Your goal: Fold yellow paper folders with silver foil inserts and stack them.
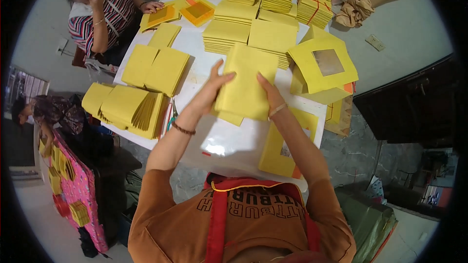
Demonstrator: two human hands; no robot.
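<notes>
Between my two hands I hold a stack of yellow folded paper (pixel 246 85), upright and slightly tilted over the white table. My left hand (pixel 213 86) grips its left edge, thumb on the front face. On the right edge, my right hand (pixel 271 96) is closed the same way; most fingers of both hands are hidden behind the paper. Below the stack a corner of another yellow piece (pixel 230 118) shows on the table. Just beyond it stand piled yellow stacks (pixel 273 34). Under my right forearm lies a yellow sheet with a window (pixel 270 153).
Yellow piles (pixel 129 104) line the table's left side, with teal-handled scissors (pixel 172 112) beside them. A yellow box with a square window (pixel 317 78) stands at the right. Bundles tied with red string (pixel 314 7) sit farther back. A co-worker (pixel 105 14) sits at the far left.
</notes>
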